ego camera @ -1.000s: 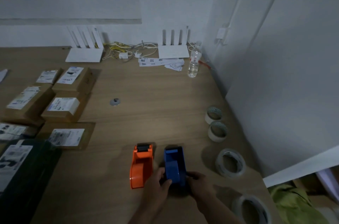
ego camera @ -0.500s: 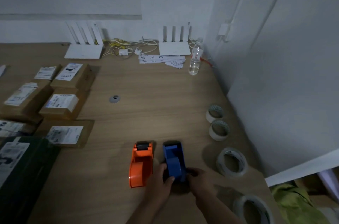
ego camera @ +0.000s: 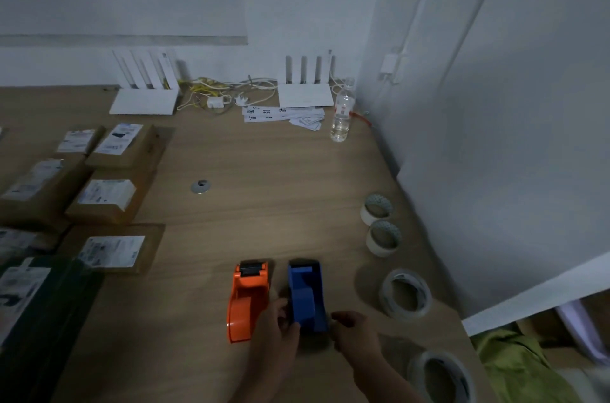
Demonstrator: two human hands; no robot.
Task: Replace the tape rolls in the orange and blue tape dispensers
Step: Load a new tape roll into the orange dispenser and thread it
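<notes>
An orange tape dispenser (ego camera: 248,298) and a blue tape dispenser (ego camera: 307,293) stand side by side on the wooden table (ego camera: 264,204), near its front. My left hand (ego camera: 277,333) grips the near left side of the blue dispenser. My right hand (ego camera: 355,331) holds its near right corner. Two clear tape rolls (ego camera: 405,294) (ego camera: 442,376) lie flat to the right. Two smaller white rolls (ego camera: 377,208) (ego camera: 384,237) sit farther back by the wall.
Several labelled cardboard parcels (ego camera: 109,201) cover the table's left side, with a dark package (ego camera: 36,303) at the front left. Two white routers (ego camera: 145,95) (ego camera: 305,90), cables, paper slips and a water bottle (ego camera: 341,115) line the back. A white wall panel (ego camera: 495,171) borders the right.
Both hands have stayed on the blue dispenser, which has shifted only slightly. The view has tilted a little.
</notes>
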